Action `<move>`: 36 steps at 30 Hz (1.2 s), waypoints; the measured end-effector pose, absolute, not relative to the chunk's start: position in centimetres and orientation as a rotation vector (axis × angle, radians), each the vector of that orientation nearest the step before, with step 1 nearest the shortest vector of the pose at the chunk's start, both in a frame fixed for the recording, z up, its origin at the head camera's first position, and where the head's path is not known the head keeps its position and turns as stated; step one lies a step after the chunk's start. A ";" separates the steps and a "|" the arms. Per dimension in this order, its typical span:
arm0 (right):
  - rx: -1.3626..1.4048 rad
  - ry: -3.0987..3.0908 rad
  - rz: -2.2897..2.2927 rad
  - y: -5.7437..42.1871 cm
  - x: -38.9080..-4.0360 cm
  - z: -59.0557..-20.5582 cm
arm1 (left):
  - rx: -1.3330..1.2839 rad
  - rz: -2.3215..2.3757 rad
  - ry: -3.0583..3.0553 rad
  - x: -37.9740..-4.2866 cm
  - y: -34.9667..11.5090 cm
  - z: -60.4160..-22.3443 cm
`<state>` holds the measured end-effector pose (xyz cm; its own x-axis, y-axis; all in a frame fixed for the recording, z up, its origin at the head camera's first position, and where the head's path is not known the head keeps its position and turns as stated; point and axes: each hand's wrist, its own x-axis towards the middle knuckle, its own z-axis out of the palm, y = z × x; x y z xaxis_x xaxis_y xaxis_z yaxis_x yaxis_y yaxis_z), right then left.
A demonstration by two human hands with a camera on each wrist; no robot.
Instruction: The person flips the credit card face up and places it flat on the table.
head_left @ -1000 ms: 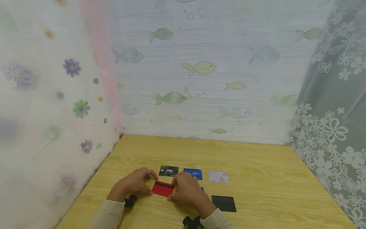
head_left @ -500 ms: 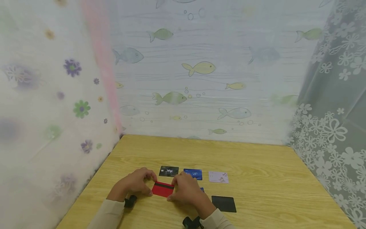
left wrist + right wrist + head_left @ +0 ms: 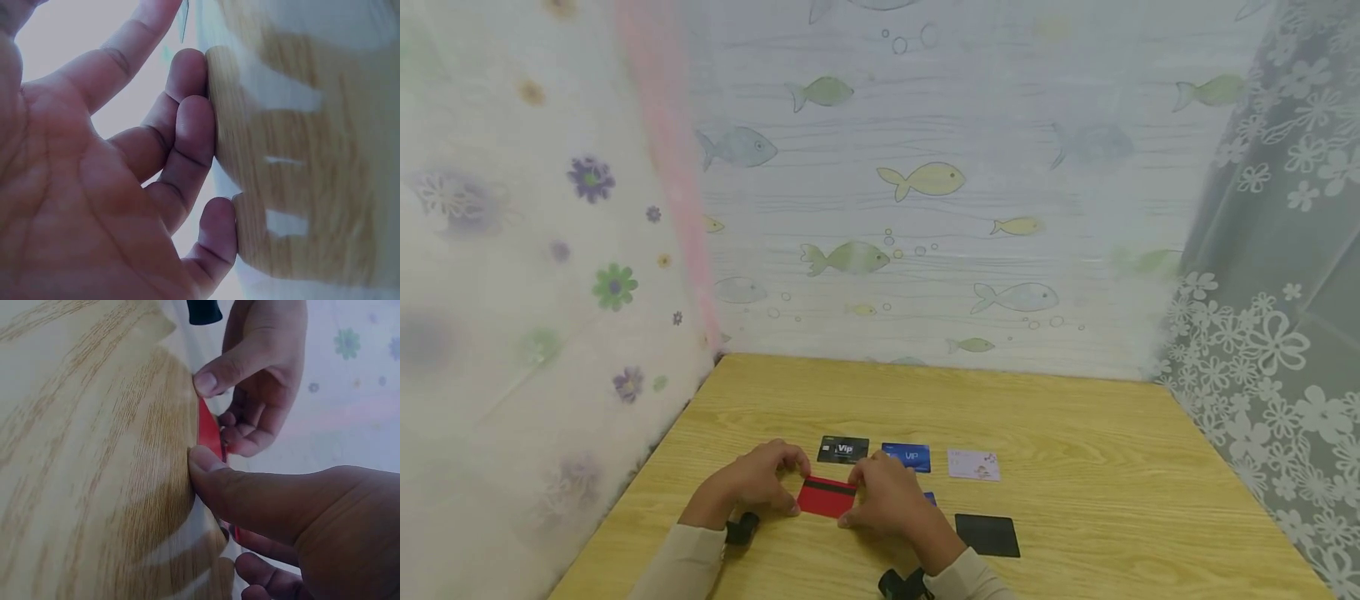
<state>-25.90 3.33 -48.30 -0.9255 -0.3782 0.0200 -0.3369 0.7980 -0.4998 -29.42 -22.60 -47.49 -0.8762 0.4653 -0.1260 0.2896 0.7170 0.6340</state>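
Note:
A red card with a dark stripe near its far edge lies low at the table surface between the two hands. My left hand grips its left end, thumb at the near corner and a finger at the far corner. On the opposite end, my right hand grips it the same way, covering part of the card. The right wrist view shows both thumbs on the near edge of the red card. In the left wrist view, the curled fingers of the left hand rest their tips on the wood.
Behind the hands lie a black Vip card, a blue VIP card and a pale pink card. A plain black card is to the right. Another blue card is mostly hidden behind the right hand. Patterned curtains surround the wooden table.

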 end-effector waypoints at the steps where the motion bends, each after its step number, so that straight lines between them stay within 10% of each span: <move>1: -0.580 2.901 -0.779 3.3 -25.9 -48.3 | 0.592 0.909 2.645 -29.4 -22.6 -47.5; 36: -0.683 2.934 -0.716 2.6 -26.7 -48.2 | 0.737 1.185 2.502 -30.1 -23.8 -47.4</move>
